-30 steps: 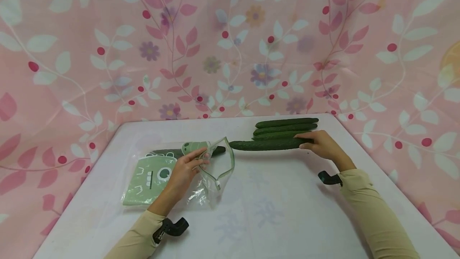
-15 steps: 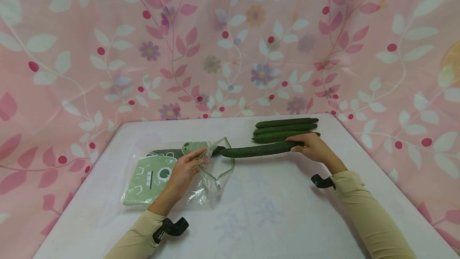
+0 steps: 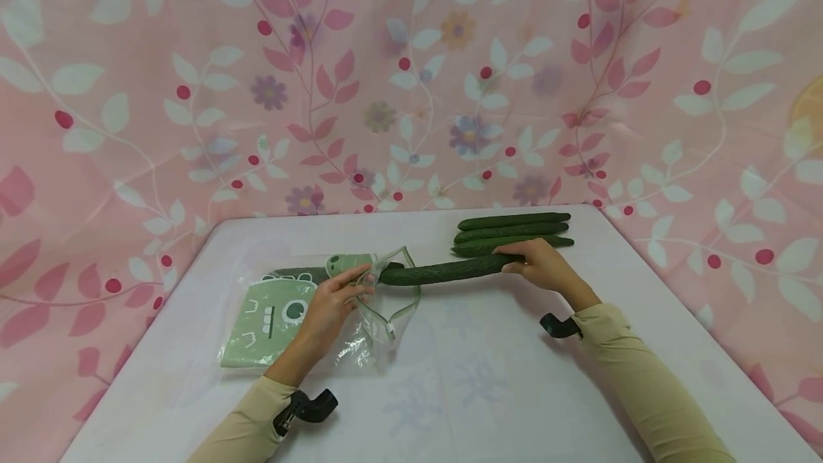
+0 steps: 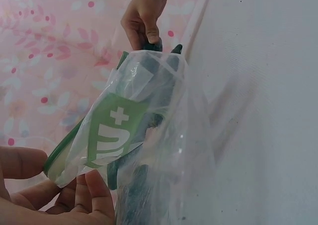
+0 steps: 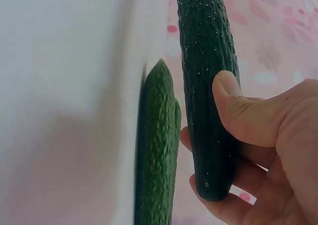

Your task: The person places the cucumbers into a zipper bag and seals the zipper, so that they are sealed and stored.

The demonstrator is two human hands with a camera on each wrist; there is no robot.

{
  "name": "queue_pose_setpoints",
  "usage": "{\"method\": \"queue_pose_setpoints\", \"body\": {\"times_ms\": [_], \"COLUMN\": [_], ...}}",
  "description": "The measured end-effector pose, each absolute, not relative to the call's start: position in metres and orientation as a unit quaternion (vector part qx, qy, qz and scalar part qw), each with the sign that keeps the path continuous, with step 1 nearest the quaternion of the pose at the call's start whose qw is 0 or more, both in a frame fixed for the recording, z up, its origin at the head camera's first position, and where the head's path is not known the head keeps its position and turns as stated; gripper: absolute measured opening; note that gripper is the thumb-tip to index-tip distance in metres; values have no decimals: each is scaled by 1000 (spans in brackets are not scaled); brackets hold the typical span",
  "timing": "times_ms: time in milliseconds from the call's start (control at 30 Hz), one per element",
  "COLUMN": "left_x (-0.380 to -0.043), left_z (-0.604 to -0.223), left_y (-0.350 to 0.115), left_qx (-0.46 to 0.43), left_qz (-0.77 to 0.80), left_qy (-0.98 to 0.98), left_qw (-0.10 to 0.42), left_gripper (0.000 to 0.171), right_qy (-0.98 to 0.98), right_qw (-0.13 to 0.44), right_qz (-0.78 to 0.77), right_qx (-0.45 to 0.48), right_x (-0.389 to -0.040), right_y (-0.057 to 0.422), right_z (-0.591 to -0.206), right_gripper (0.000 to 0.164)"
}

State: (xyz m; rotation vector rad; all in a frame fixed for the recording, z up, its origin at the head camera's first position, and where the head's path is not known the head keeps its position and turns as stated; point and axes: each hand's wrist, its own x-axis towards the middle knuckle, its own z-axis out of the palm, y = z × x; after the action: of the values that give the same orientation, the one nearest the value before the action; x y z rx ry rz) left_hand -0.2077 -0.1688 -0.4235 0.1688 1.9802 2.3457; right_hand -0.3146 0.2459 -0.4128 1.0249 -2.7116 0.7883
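my left hand [image 3: 331,306] pinches the rim of the clear bag [image 3: 266,324]; my right hand [image 3: 543,266] curls thumb and fingers round one end of a cucumber [image 3: 444,272] above the table [image 3: 501,406], its other end at the bag's open mouth. another cucumber [image 3: 302,271] lies inside; three more cucumbers [image 3: 511,232] lie together beyond.

Creased pink backdrop [image 3: 411,84], leaf-and-flower print, beyond far edge of white tabletop [image 3: 514,384] and both side edges. Tabletop faintly patterned; light soft.
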Motion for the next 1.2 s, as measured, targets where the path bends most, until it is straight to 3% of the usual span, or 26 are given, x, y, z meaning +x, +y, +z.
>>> {"method": "queue_pose_setpoints", "body": {"times_ms": [1200], "left_x": [-207], "left_z": [-424], "left_y": [-169], "left_qx": [61], "left_qz": [765], "left_qy": [640], "left_qw": [40], "left_gripper": [45], "right_qy": [-895], "right_qw": [100], "right_qz": [233], "right_qx": [368], "right_x": [-306], "right_y": [163], "right_z": [-436], "right_gripper": [35]}}
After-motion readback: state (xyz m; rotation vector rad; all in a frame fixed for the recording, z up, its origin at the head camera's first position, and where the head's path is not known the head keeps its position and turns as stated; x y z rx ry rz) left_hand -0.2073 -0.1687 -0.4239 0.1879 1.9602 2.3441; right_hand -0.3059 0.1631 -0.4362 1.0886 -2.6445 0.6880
